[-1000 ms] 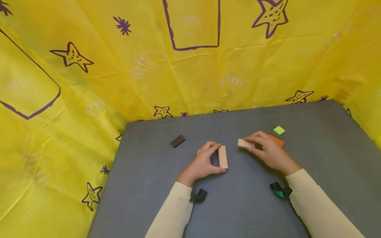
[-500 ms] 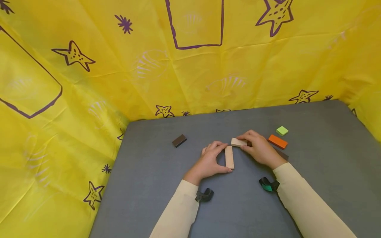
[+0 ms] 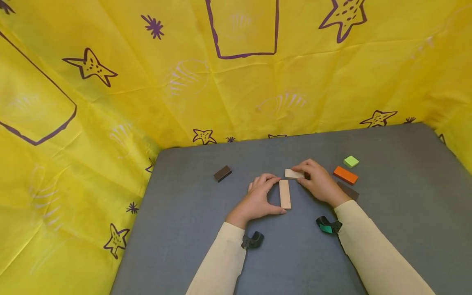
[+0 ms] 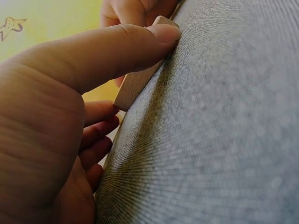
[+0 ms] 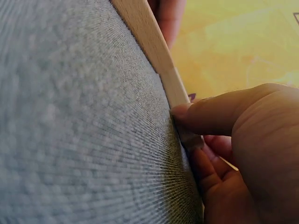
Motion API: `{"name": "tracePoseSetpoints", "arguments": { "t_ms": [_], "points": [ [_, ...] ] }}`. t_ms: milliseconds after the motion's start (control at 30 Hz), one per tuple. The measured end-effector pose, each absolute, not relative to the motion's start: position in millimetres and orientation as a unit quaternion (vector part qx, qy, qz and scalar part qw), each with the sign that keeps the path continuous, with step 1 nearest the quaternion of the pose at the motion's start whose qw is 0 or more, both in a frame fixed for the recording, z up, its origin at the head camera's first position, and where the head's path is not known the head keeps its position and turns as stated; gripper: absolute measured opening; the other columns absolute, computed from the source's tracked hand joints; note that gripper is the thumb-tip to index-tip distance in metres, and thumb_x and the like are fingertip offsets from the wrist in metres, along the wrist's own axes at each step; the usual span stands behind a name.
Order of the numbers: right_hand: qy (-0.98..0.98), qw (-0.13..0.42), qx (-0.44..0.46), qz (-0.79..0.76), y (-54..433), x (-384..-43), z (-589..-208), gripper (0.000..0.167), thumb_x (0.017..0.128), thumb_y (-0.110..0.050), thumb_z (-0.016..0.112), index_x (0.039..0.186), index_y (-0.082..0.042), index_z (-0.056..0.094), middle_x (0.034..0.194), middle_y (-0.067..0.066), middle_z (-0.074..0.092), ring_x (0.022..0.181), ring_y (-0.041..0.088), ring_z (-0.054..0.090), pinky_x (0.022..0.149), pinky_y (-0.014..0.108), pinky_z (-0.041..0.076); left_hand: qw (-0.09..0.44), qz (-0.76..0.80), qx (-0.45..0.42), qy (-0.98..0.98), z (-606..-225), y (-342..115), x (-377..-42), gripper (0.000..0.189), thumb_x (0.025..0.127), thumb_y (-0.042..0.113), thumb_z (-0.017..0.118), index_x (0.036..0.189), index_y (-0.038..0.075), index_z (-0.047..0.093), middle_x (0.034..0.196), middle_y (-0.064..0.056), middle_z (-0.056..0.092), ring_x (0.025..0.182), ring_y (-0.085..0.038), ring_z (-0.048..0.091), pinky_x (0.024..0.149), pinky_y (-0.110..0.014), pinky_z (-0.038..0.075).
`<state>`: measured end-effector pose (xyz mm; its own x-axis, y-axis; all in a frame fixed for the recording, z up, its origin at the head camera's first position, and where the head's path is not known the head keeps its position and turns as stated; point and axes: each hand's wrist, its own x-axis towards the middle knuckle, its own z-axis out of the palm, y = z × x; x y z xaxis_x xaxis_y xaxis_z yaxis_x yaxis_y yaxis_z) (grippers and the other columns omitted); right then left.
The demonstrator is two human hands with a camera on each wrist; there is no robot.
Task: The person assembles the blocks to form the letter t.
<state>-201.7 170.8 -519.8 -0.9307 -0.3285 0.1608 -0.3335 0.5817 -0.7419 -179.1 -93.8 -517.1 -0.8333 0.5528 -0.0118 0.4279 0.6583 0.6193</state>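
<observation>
My left hand [image 3: 258,200] pinches a plain wooden block [image 3: 285,194] lengthwise, thumb at its near end and fingertips at the far end. The block lies flat on the grey table. My right hand [image 3: 318,182] pinches a second plain wooden block [image 3: 293,173] between thumb and fingers. That one lies crosswise at the far end of the first, close to the left fingertips. In the right wrist view, the right hand's block [image 5: 174,88] lines up against the other wooden block [image 5: 145,30]. The left wrist view shows the thumb over the near end of its block [image 4: 138,86].
Right of the right hand lie an orange block [image 3: 345,175], a small light green block [image 3: 351,161] and a dark brown block [image 3: 348,190], partly behind the wrist. Another dark brown block [image 3: 223,173] lies at the left. A yellow patterned cloth [image 3: 236,82] hangs behind the table [image 3: 177,229].
My right hand has moved left with its wooden block, up to the far end of the left one. The orange block and the dark block beside it have come out from behind the hand.
</observation>
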Motion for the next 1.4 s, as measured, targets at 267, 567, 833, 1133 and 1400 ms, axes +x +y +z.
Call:
{"name": "tracePoseSetpoints", "arguments": {
  "t_ms": [267, 567, 833, 1133, 1400],
  "points": [
    [-0.878, 0.010, 0.203, 0.433, 171.4, -200.3, -522.3, 0.035, 0.103, 0.004, 0.073, 0.137, 0.001, 0.074, 0.128, 0.015, 0.064, 0.113, 0.036, 0.061, 0.096, 0.056, 0.049, 0.093, 0.310, 0.269, 0.907, -517.1, -93.1, -178.3, 0.096, 0.084, 0.047, 0.096, 0.164, 0.018, 0.050, 0.159, 0.003, 0.044, 0.142, -0.017, 0.040, 0.107, -0.042, 0.036],
    [-0.876, 0.000, 0.212, 0.432, 170.5, -198.3, -522.8, 0.034, 0.103, 0.004, 0.072, 0.136, 0.000, 0.074, 0.129, 0.015, 0.063, 0.119, 0.037, 0.059, 0.102, 0.060, 0.047, 0.092, 0.309, 0.267, 0.908, -518.8, -92.5, -176.8, 0.097, 0.084, 0.049, 0.096, 0.165, 0.018, 0.050, 0.159, 0.003, 0.044, 0.143, -0.018, 0.040, 0.107, -0.043, 0.035],
    [-0.877, -0.004, 0.217, 0.429, 168.3, -198.8, -523.1, 0.033, 0.104, 0.004, 0.071, 0.137, 0.001, 0.074, 0.129, 0.014, 0.063, 0.120, 0.037, 0.058, 0.102, 0.061, 0.046, 0.088, 0.307, 0.265, 0.910, -518.1, -92.0, -175.8, 0.097, 0.084, 0.048, 0.097, 0.164, 0.018, 0.051, 0.158, 0.003, 0.045, 0.141, -0.017, 0.040, 0.105, -0.042, 0.036],
    [-0.873, -0.007, 0.214, 0.439, 169.0, -198.4, -524.1, 0.034, 0.104, 0.003, 0.071, 0.137, 0.000, 0.074, 0.131, 0.014, 0.063, 0.122, 0.037, 0.059, 0.104, 0.060, 0.046, 0.094, 0.313, 0.264, 0.907, -517.3, -91.9, -176.0, 0.101, 0.083, 0.050, 0.097, 0.166, 0.018, 0.048, 0.160, 0.002, 0.044, 0.144, -0.018, 0.039, 0.109, -0.044, 0.035],
    [-0.869, -0.004, 0.216, 0.445, 169.4, -200.0, -525.4, 0.035, 0.103, 0.004, 0.072, 0.137, -0.001, 0.074, 0.130, 0.013, 0.063, 0.120, 0.036, 0.060, 0.103, 0.058, 0.047, 0.051, 0.412, 0.239, 0.878, -519.9, -99.3, -179.3, 0.087, 0.090, 0.046, 0.092, 0.161, 0.014, 0.054, 0.156, 0.002, 0.051, 0.144, -0.019, 0.043, 0.117, -0.048, 0.039]
  ]
}}
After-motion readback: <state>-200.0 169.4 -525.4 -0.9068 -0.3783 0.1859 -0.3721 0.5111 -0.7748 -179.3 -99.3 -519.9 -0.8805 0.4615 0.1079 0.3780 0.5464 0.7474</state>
